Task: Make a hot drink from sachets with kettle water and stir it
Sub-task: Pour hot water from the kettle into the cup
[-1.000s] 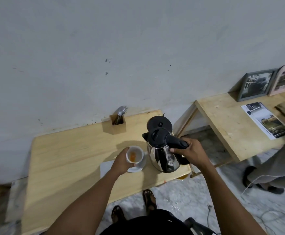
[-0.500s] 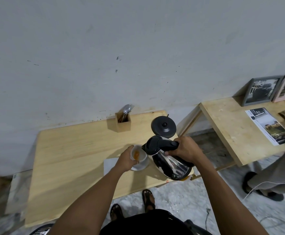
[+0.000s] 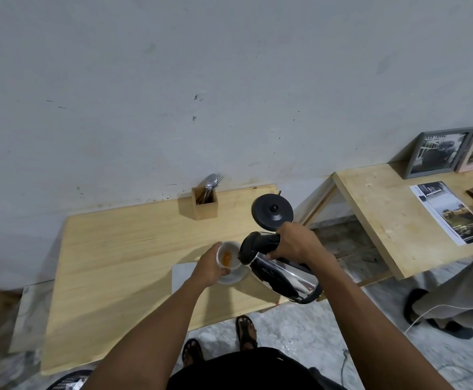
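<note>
My right hand (image 3: 294,244) is wrapped around the black handle of the steel kettle (image 3: 281,274), which is tipped steeply with its spout at the rim of the white cup (image 3: 228,256). My left hand (image 3: 208,267) is closed round the cup, tilting it over its saucer (image 3: 234,277) on the wooden table (image 3: 117,249). Orange powder shows inside. The kettle's base (image 3: 272,211) sits behind, empty, near a box (image 3: 205,202) of cutlery
</note>
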